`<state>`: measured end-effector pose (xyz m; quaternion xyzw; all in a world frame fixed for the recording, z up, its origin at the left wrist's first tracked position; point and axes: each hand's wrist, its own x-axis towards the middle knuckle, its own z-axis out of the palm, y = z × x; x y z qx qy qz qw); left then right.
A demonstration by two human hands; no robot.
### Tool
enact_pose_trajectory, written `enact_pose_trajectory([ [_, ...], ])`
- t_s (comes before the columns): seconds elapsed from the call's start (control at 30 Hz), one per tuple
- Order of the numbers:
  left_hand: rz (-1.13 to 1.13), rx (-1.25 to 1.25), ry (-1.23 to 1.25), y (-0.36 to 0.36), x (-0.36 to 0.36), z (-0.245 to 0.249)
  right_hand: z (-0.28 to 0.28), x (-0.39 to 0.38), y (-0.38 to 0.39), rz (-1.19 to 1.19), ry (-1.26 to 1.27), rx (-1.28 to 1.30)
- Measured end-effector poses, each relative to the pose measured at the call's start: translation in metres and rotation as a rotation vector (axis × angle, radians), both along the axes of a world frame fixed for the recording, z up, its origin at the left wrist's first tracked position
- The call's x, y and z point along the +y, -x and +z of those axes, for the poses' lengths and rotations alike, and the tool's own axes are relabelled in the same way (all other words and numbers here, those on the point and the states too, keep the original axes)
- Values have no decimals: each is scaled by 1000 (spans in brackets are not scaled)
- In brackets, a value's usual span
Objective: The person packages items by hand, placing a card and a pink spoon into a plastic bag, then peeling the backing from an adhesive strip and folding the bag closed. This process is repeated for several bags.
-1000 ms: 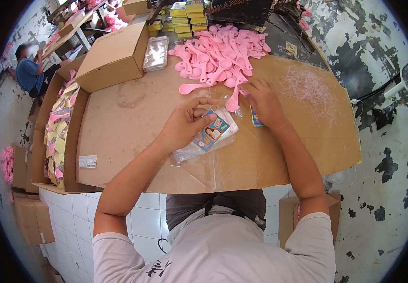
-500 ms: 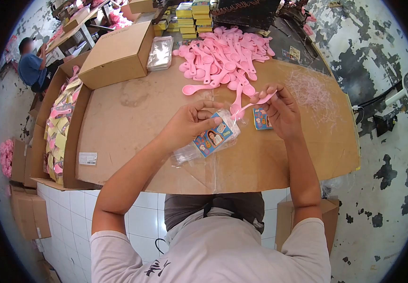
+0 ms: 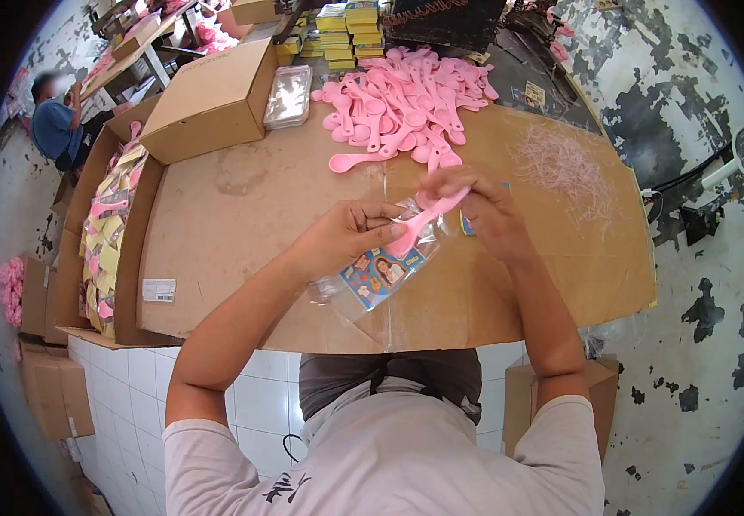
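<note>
My left hand pinches a clear plastic bag by its upper edge. A blue printed card lies inside the bag. Between the fingers of my right hand is the handle end of a pink spoon. The spoon's bowl lies over the upper part of the card, at the mouth of the bag, close to my left thumb. Partly covered by my right hand, a stack of blue cards sits on the cardboard.
A heap of pink spoons lies ahead. At the left stand a box of packed bags and a closed carton, with clear bags beside it. Plastic shreds lie right. A person sits far left.
My right hand has moved left and down, bringing the spoon from beside the bag's opening to over the card. The card now sits lower, and the bag's mouth is spread wider.
</note>
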<state>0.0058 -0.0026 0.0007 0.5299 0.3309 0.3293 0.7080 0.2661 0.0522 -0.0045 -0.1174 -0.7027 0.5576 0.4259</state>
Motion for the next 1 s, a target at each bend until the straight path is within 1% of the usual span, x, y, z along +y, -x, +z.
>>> enact_pose_trajectory([
  [0.03, -2, -38, -22, -1, 2, -8, 3, -6, 5, -47, -121, -124],
  [0.07, -4, -75, -42, -1, 3, -12, 17, -16, 16, -94, -242, -248],
  [0.13, -22, -75, -5, 0, 2, -5, 23, -28, 27, -134, -267, -318],
  [0.2, -32, -70, 0, 3, 1, -3, 20, -34, 32, -116, -71, -212],
  [0.27, -35, -67, -30, 4, 2, -6, 28, -30, 28, -86, 62, -130],
  [0.33, -88, -132, -30, 3, 0, -3, 40, -27, 20, -68, -23, -208],
  [0.4, -104, -171, -29, 5, -2, -1, 52, -28, 18, -59, -322, -436],
  [0.47, -88, -193, -27, 5, -3, -2, 76, -34, 20, -119, -439, -356],
  [0.5, -44, -186, -112, 4, -4, 4, 92, -39, 21, -151, -496, -318],
  [0.57, 46, -174, -280, 1, -7, 18, 128, -51, 19, -276, -817, -489],
  [0.6, 61, -158, -316, 1, -6, 17, 138, -55, 19, -340, -979, -573],
  [0.7, 101, -97, -432, 1, -10, 15, 145, -56, 20, -516, -1027, -717],
  [0.8, 134, 0, -534, -4, -24, 26, 133, -56, 21, -513, -737, -672],
  [0.9, 193, 66, -584, -10, -29, 30, 130, -63, 26, -452, -629, -604],
  [0.97, 208, 80, -623, -10, -27, 29, 125, -66, 31, -482, -587, -625],
  [1.0, 198, 72, -602, -10, -26, 28, 123, -66, 33, -499, -566, -636],
])
